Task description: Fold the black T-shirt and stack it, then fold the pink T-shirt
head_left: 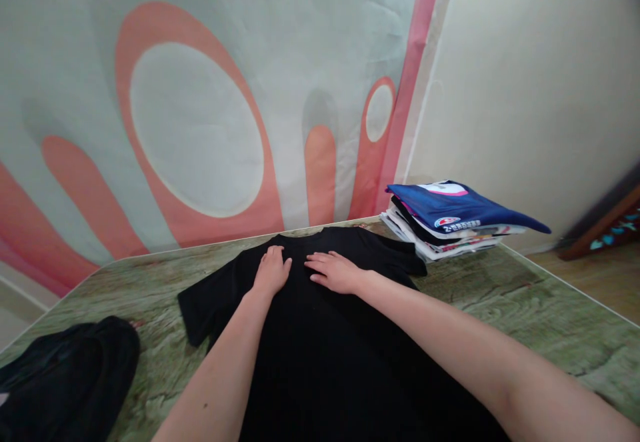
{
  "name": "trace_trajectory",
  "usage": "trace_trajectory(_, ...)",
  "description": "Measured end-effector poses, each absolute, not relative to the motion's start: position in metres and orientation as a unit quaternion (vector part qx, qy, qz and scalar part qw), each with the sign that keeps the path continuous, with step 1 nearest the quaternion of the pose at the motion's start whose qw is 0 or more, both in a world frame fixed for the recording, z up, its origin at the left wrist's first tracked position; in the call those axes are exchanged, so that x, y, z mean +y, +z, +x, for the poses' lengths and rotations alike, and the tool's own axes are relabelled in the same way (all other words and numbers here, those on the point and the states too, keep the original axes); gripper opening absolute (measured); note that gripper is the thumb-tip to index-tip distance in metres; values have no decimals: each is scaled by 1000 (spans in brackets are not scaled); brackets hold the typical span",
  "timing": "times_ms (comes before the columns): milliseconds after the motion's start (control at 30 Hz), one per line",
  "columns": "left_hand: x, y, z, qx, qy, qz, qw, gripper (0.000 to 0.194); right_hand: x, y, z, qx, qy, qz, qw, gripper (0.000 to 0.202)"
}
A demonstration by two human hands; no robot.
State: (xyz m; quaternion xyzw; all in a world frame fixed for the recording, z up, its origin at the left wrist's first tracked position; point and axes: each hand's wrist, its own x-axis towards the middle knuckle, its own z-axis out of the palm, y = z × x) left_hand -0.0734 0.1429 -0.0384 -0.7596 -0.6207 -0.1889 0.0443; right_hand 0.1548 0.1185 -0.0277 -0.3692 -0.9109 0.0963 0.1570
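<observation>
A black T-shirt [320,349] lies spread out on the table, its collar toward the far edge and its sleeves out to both sides. My left hand [273,271] rests on the upper left of the shirt near the collar, palm down. Lying flat on the upper chest is my right hand [334,272], fingers stretched toward the left. Both hands touch the fabric and hold nothing. The shirt's lower end runs out of view at the bottom, partly behind my right forearm.
A stack of folded clothes [445,219], dark blue on top, stands at the back right, close to the right sleeve. Dark crumpled cloth [75,375] lies at the near left. The wood-patterned table [545,309] meets a printed wall panel [200,129] behind.
</observation>
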Motion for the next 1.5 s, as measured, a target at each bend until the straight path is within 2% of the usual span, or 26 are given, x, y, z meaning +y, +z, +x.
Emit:
trace_trajectory(200,142,-41,-76,-636,-167,-753,24,40,180,-51,186,-826,33,-503,253,36)
trace_trajectory(300,140,-38,-75,-637,-173,-750,30,44,189,-59,201,-788,14,-554,269,36)
trace_trajectory(433,138,-33,-69,-575,-213,-788,49,45,183,-58,203,-806,16,-521,279,40)
trace_trajectory(500,137,-35,-65,-552,-195,-810,39,48,177,-53,197,-835,22,-470,286,42)
trace_trajectory(633,139,-43,-61,-563,-116,-819,3,53,165,-47,180,-883,52,-390,256,44)
trace_trajectory(800,153,-33,-51,-593,-84,-801,14,44,162,-46,172,-883,80,-413,207,50)
trace_trajectory(1000,158,-29,-31,-600,-130,-787,54,38,161,-44,170,-881,71,-427,190,52)
trace_trajectory(1200,154,-39,-39,-570,-157,-803,76,38,159,-36,165,-917,54,-374,131,52)
trace_trajectory(1500,153,-42,-40,-614,-106,-781,54,45,164,-42,166,-862,77,-483,133,59)
